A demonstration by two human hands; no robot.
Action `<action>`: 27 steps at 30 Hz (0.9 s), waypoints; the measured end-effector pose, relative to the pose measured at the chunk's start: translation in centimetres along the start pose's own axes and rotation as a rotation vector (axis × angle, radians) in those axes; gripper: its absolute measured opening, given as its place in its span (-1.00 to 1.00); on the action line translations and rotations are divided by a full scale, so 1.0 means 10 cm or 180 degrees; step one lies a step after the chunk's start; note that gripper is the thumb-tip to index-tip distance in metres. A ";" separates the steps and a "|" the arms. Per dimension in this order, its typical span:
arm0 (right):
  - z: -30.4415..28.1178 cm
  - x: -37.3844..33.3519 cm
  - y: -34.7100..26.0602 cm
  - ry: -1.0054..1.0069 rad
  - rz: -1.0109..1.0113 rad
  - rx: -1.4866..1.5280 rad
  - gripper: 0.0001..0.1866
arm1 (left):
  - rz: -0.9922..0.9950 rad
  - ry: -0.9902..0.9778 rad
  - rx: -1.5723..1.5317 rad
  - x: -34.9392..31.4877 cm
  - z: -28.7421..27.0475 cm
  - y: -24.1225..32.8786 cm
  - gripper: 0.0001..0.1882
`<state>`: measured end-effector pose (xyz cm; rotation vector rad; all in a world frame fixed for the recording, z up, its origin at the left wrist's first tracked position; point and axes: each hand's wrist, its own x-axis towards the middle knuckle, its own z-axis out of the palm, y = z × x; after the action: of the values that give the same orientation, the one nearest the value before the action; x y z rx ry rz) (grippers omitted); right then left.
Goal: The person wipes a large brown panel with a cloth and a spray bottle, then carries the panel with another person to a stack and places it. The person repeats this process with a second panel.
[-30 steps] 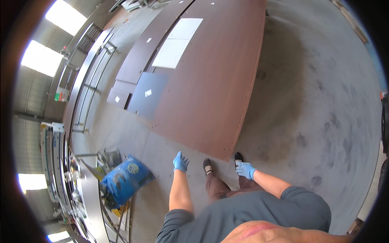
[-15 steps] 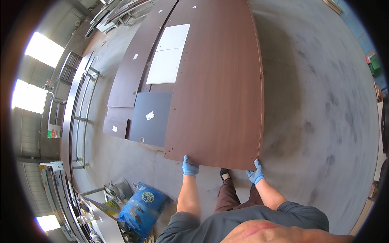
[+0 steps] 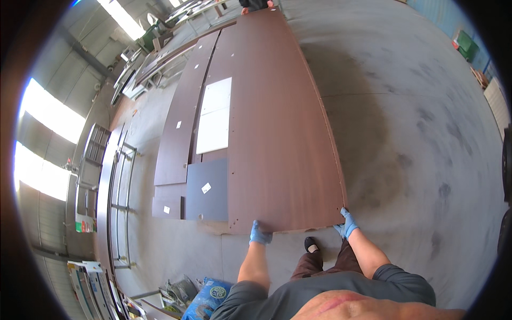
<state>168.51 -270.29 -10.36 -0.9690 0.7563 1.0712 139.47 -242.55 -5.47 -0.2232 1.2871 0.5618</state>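
At eight o'clock, toward the rim of the view, a stack of boards [image 3: 88,290] leans together. At nine o'clock a long dark panel [image 3: 104,213] lies along a metal frame [image 3: 121,207]. Nearer the middle, still at nine o'clock, is a brown panel [image 3: 173,149] bearing a small white label. A blue-grey panel [image 3: 208,194], also labelled, lies at eight o'clock, and a blue bag [image 3: 209,301] sits on the floor near seven. Two white panels [image 3: 213,130] lie end to end at about half past ten. At twelve o'clock a co-worker [image 3: 256,4], mostly cut off, stands at the far end of the large brown panel [image 3: 282,133], which stretches from there through the centre to the person's hands.

The gloved left hand [image 3: 260,233], at six o'clock, is partly closed over the panel's near edge, thumb uppermost, its fingers hidden beneath. A dark shoe [image 3: 311,244] shows at five o'clock, below that edge. The gloved right hand [image 3: 348,224], at four o'clock, is curled round the near right corner, thumb along the top. At two o'clock stands a green bin [image 3: 466,47].
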 end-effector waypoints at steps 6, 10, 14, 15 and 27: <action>-0.08 -0.38 -0.35 -0.0172 -0.0060 -0.0157 -0.33 | 0.0140 -0.0086 0.0087 -0.55 0.15 -0.20 -0.53; -0.22 -0.63 -0.63 -0.0139 -0.0156 -0.0277 -0.32 | 0.0243 -0.0169 0.0382 -0.79 0.26 -0.52 -0.51; -0.54 -0.91 -1.14 -0.0076 -0.0207 -0.0261 -0.33 | 0.0305 -0.0056 0.0731 -0.94 0.39 -1.09 -0.43; -0.65 -0.98 -1.29 -0.0218 -0.0265 -0.0321 -0.34 | 0.0399 -0.0100 0.0828 -0.96 0.43 -1.27 -0.41; -2.26 -1.35 -3.46 -0.0220 -0.0376 -0.0181 -0.39 | 0.0246 -0.0838 0.1420 -1.09 1.07 -3.70 -0.31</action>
<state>195.93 -301.68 1.84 -1.0075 0.6074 1.0222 165.51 -271.87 2.36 0.2644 1.1339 0.3427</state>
